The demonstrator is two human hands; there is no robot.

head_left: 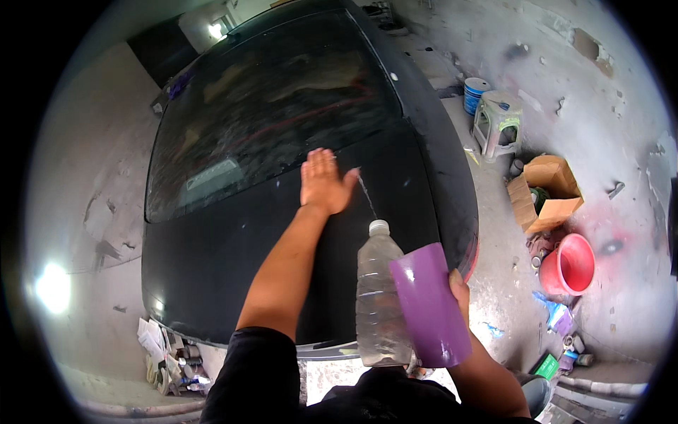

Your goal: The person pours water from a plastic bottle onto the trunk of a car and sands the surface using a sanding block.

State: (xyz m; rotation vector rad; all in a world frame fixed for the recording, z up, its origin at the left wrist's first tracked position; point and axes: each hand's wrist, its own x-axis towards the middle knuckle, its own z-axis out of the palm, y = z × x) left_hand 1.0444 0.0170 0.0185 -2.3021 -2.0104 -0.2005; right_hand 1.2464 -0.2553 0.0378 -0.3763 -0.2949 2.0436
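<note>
My left hand (pixel 323 182) lies flat on the matte black car's trunk lid (pixel 275 247), just below the rear window (pixel 282 106); its fingers are stretched out and the thumb points right. Mostly hidden, my right hand (pixel 460 291) grips a clear ribbed plastic bottle (pixel 381 304) together with a purple sheet (pixel 431 304) that looks like sandpaper. The sheet curves along the bottle's right side and covers part of it. From the bottle's white cap (pixel 379 227) a thin jet of water runs up toward the lid, right of my left thumb.
Along the right wall stand a blue can (pixel 475 95), a worn plastic stool (pixel 498 124), an open cardboard box (pixel 547 194) and a red bucket (pixel 567 265). Rags and small containers lie near the bucket. Papers and clutter (pixel 169 357) sit by the car's lower left corner.
</note>
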